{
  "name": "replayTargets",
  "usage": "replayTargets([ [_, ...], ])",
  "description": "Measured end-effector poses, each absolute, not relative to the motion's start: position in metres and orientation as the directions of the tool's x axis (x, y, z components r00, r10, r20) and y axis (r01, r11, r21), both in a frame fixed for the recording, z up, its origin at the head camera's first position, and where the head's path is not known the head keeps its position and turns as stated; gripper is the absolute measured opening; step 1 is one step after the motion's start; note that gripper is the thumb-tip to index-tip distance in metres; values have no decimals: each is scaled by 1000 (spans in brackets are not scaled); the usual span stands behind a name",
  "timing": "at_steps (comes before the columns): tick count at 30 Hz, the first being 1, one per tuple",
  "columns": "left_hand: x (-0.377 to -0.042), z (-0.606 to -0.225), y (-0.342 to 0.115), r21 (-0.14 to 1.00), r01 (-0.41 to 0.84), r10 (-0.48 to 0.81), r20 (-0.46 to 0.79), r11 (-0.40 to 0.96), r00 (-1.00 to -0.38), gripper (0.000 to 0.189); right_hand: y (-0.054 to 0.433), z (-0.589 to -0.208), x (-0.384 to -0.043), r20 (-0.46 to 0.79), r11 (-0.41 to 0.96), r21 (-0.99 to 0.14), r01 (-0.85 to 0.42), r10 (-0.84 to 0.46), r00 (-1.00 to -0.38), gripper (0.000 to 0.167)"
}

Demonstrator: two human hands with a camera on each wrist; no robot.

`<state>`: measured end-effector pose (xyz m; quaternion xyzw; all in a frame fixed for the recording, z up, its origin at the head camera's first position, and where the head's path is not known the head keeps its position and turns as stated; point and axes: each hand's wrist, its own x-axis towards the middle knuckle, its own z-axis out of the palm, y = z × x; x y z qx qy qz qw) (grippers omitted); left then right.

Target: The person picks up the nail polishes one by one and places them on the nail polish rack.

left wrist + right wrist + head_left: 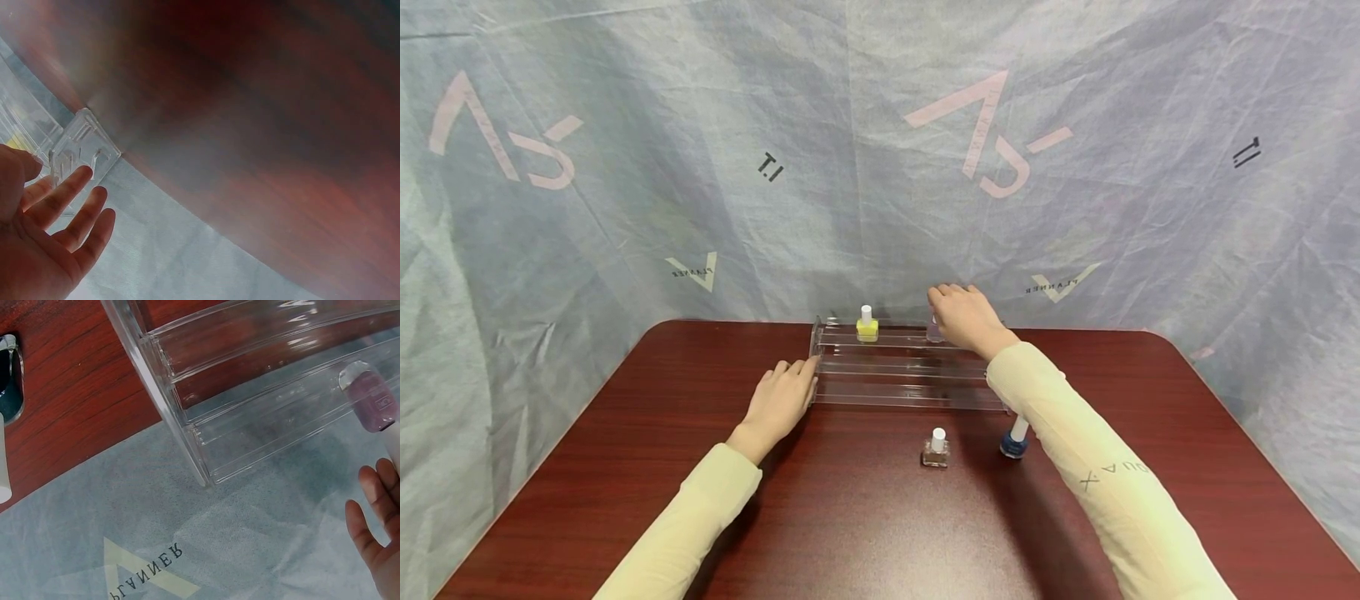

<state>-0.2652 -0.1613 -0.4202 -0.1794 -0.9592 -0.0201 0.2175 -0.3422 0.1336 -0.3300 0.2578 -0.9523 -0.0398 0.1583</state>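
A clear acrylic tiered rack point(910, 392) stands at the table's far edge. My left hand point(781, 398) rests against its left side panel point(87, 140), fingers fairly straight and slightly spread. At the top tier, my right hand point(964, 317) is at the white cap of a purple nail polish bottle point(373, 403), pinching it; thumb and forefinger are outside the right wrist view. A yellow nail polish bottle point(867, 327) stands upright on the same tier, further left. In front of the rack, a brownish nail polish bottle point(936, 452) and a dark blue one point(1013, 443) stand on the table.
The reddish-brown wooden table point(850, 533) ends just behind the rack, where a grey printed cloth point(820, 167) hangs. My right sleeve point(1090, 458) passes over the table close beside the dark blue bottle, overlapping its cap in the head view.
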Motion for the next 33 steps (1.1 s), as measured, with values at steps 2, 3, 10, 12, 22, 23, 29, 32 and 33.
replayTargets([
  [2,-265,-420,-161,-41,355,338,424,934,-840,34,133,-330,-341,284,864,155,-479,-504,-816,12],
  [3,-265,-420,-162,-42,355,338,424,934,-840,34,133,-330,-341,285,864,154,-480,-504,-815,12],
  [10,-265,-421,-162,-43,358,341,431,933,-835,34,134,-331,-341,291,864,151,-480,-503,-814,12],
  [12,-266,-421,-162,-45,357,340,430,933,-836,34,134,-331,-341,296,865,152,-479,-502,-812,12],
  [22,-266,-421,-162,-43,356,340,420,933,-841,35,134,-332,-342,300,869,149,-471,-494,-816,14],
  [23,-266,-421,-162,-43,356,341,420,933,-841,35,134,-332,-342,298,869,150,-472,-495,-816,14],
  [29,-266,-422,-162,-44,357,341,427,933,-837,35,135,-330,-343,300,867,155,-474,-498,-813,15],
  [32,-266,-422,-162,-45,357,342,425,933,-838,35,136,-327,-342,301,864,156,-479,-503,-810,17],
  [33,-266,-422,-162,-45,358,342,425,933,-838,35,136,-326,-341,305,864,154,-480,-504,-808,17],
])
